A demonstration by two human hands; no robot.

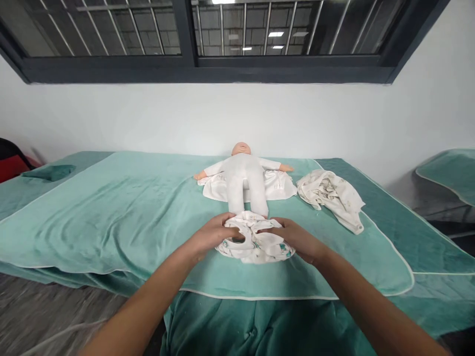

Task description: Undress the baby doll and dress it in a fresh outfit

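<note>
We note a dark-framed, barred window [187, 29] cut by the top edge; a red-and-black object [11, 165] cropped at left — its form unclear; grey flooring [48, 311], blurred; and a white-clothed doll [243, 170], its feet largely hidden behind a bunched white printed garment [256, 249].

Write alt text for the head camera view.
Two bare hands, left and right, hold a bunched, printed white garment at the feet of a baby doll lying on a green blanket. Another crumpled white garment lies to the right, below a barred window.
</note>
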